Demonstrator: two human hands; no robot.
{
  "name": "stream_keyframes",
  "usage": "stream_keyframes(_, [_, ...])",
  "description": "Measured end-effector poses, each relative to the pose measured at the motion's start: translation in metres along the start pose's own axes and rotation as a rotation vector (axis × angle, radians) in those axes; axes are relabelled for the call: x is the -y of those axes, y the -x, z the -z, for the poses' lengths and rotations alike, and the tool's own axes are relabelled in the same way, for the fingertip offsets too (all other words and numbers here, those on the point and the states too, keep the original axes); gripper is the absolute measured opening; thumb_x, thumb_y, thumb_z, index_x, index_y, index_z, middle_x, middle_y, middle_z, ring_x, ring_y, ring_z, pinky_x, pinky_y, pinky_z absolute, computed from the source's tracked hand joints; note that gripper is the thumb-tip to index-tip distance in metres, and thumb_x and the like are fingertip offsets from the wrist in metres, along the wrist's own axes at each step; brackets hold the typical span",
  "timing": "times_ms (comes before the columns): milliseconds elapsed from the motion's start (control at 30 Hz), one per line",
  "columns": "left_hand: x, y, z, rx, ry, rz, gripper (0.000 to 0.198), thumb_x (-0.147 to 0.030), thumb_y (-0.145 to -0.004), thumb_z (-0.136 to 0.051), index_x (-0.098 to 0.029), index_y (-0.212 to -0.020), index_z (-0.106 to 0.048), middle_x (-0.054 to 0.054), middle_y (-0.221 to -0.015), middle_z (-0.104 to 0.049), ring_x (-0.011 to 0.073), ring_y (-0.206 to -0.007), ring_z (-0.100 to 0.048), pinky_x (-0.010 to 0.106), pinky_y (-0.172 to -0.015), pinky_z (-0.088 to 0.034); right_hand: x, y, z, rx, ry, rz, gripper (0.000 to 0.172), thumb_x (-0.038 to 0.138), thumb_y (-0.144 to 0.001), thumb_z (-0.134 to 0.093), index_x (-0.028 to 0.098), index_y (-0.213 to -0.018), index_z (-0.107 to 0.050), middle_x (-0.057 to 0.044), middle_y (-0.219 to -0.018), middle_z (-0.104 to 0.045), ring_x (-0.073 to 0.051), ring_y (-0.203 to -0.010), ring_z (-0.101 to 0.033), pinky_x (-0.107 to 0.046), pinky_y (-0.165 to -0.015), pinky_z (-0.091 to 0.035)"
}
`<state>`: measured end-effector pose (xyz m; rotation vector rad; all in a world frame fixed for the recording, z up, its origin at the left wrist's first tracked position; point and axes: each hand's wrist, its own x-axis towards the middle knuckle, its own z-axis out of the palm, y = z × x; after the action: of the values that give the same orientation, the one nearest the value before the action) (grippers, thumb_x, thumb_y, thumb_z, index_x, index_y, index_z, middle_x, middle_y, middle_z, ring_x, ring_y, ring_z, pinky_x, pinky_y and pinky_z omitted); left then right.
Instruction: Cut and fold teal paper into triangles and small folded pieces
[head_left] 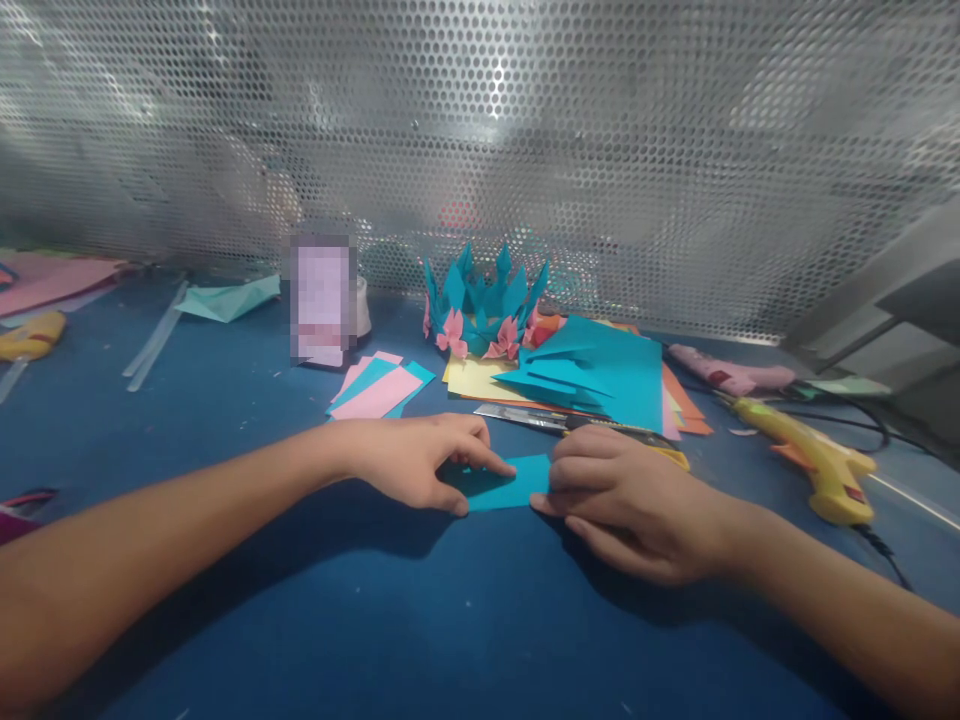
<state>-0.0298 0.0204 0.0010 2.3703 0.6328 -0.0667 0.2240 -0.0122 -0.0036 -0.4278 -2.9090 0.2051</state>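
A small blue piece of paper [510, 487] lies on the blue tabletop between my two hands. My left hand [420, 460] holds its left end, with the index finger stretched onto the sheet and the thumb at the lower left corner. At the right end, my right hand [637, 500] grips the paper with curled fingers, the thumb at the near edge; its fingers hide that end. Just beyond my hands lies a utility knife [517, 414], partly covered by my right hand. A blue paper crown [487, 300] with pink paper bows stands farther back.
Colored sheets, blue paper [600, 365] on top, lie behind my right hand. Pink and blue strips [379, 388] sit behind my left. A yellow glue gun [817, 465] and a pink one [731, 372] are rightward. A blurred phone-like object [322, 300] stands before the perforated metal wall [480, 120].
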Motion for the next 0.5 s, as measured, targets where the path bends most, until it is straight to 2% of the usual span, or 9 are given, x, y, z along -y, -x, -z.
stream_keyframes(133, [-0.001,0.000,0.000,-0.027,0.004,-0.006,0.052,-0.026,-0.077,-0.063,-0.027,-0.127,-0.050,0.004,-0.114,-0.045,0.0175,-0.099,-0.048,0.026,-0.082,-0.043,-0.005,0.003,0.000,-0.069,0.081,0.035,0.024,0.011,-0.082,-0.042,0.016,-0.077,-0.065,-0.006,-0.064,-0.057,-0.019,-0.070,-0.046,-0.033,-0.065,-0.037])
stream_keyframes(267, [-0.004,0.001,0.001,-0.055,0.043,-0.040,0.048,-0.020,-0.075,-0.063,-0.029,-0.121,-0.051,0.003,-0.128,-0.038,0.0181,-0.106,-0.047,0.027,-0.086,-0.043,-0.011,0.011,-0.003,-0.178,0.256,0.073,0.028,0.011,-0.077,-0.043,0.020,-0.051,-0.049,-0.001,-0.052,-0.047,-0.016,-0.057,-0.040,-0.031,-0.057,-0.033])
stream_keyframes(333, [-0.006,0.001,0.002,-0.060,0.055,-0.052,0.044,-0.018,-0.075,-0.062,-0.029,-0.116,-0.052,0.003,-0.131,-0.037,0.0187,-0.108,-0.046,0.028,-0.087,-0.043,-0.014,0.015,-0.005,-0.257,0.355,-0.025,0.030,0.013,-0.080,-0.043,0.020,-0.052,-0.048,-0.002,-0.054,-0.048,-0.017,-0.060,-0.042,-0.032,-0.060,-0.035])
stream_keyframes(400, [-0.009,0.001,0.002,-0.061,0.051,-0.045,0.041,-0.016,-0.074,-0.062,-0.027,-0.112,-0.052,0.003,-0.128,-0.040,0.0180,-0.104,-0.047,0.027,-0.085,-0.043,-0.017,0.016,-0.005,-0.326,0.410,-0.206,0.026,0.016,-0.085,-0.043,0.019,-0.062,-0.053,-0.005,-0.066,-0.055,-0.019,-0.069,-0.047,-0.033,-0.067,-0.039])
stream_keyframes(500, [-0.012,-0.002,0.000,-0.082,0.047,-0.025,0.039,-0.020,-0.073,-0.064,-0.025,-0.109,-0.051,0.003,-0.118,-0.046,0.0171,-0.096,-0.048,0.028,-0.082,-0.043,-0.022,0.015,-0.007,-0.310,0.397,-0.439,0.016,0.024,-0.089,-0.045,0.017,-0.077,-0.055,-0.009,-0.085,-0.060,-0.021,-0.079,-0.051,-0.035,-0.073,-0.042])
